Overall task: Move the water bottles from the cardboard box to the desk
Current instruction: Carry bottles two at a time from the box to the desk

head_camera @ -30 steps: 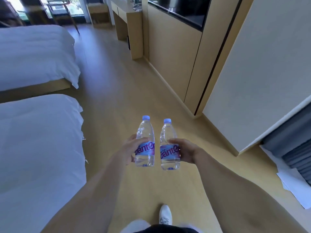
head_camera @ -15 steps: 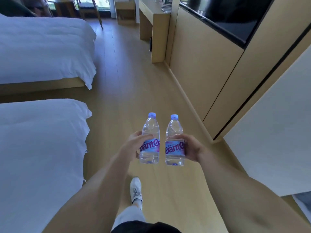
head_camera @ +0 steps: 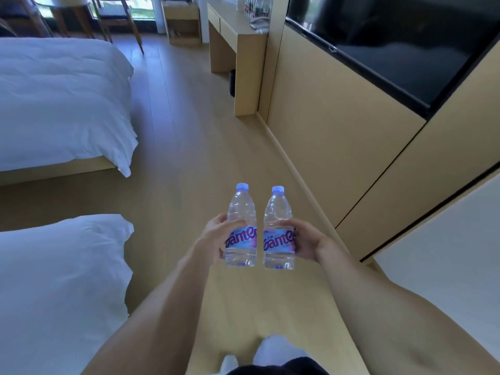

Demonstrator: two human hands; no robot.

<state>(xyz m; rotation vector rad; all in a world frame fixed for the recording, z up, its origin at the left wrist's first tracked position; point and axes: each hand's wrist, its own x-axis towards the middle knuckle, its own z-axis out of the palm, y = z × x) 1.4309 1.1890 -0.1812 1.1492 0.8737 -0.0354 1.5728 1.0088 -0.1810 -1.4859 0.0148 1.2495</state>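
1. Two clear plastic water bottles with pale blue screw caps are held side by side in front of the person, above the light wooden plank floor. The left water bottle and the right water bottle are close together but not touching.
2. Both bottles look full of clear water, and their caps are on.
3. Each bottle has a ribbed, rounded shoulder, a straight body, and a light blue wrap label with large pink lettering around its middle.
4. Both stand nearly upright, long axis vertical, caps pointing up and slightly away from the camera.
5. The left hand grips the left bottle at label height, thumb across the front and fingers curled round the far side.
6. The right hand grips the right bottle the same way, thumb lying over the top edge of its label.
7. Bare forearms reach in from the bottom of the view.
8. To the left are two beds with white, softly wrinkled duvets, the near bed and the far bed.
9. To the right runs a smooth light wood cabinet wall with a black flat screen mounted above it.
10. Farther ahead stands a light wood desk with small clear items on top, too small to identify.
11. Wooden chairs stand by the window at the far end.
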